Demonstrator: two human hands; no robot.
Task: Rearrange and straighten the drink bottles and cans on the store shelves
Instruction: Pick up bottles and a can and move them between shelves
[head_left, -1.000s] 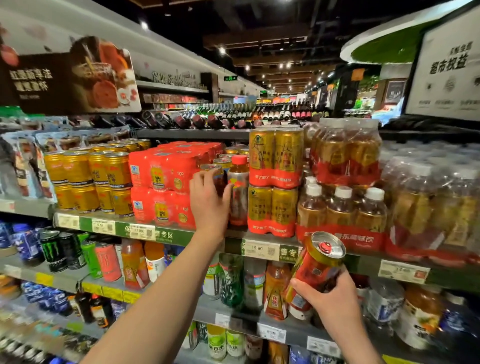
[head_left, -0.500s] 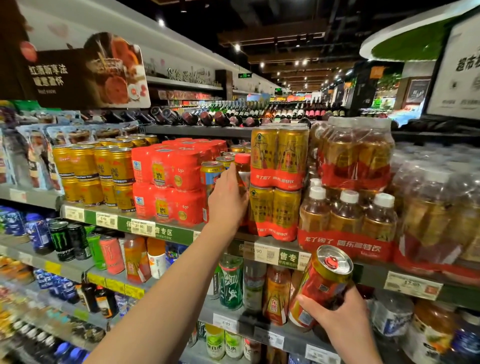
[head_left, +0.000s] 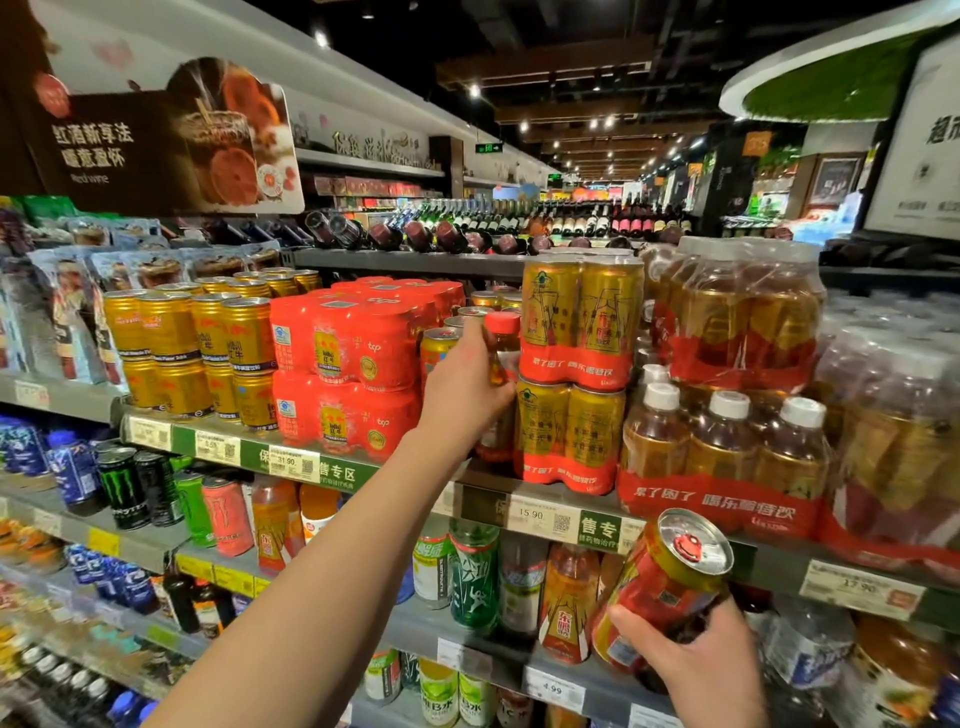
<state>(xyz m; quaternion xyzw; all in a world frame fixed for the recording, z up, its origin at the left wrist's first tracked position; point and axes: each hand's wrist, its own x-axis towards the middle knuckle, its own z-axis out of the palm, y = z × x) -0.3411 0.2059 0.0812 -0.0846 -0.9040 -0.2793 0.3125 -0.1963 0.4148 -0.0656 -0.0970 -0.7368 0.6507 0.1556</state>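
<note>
Right hand (head_left: 696, 660): nearest, low right, gripping a red and gold can (head_left: 662, 587) tilted off vertical.
Left hand (head_left: 467, 387): farther, fingers wrapped round a red-capped bottle (head_left: 501, 364) on the upper shelf (head_left: 467, 493).
Risk: the bottle sits tight between loose cans (head_left: 439, 345) and stacked gold packs (head_left: 576, 374); a careless pull likely topples neighbours.
Risk: the tilted can may slip.

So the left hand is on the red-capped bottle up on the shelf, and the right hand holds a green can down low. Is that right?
Not quite: the head view shows the can in the right hand is red and gold, not green. The left hand does grip the red-capped bottle on the shelf.
</note>
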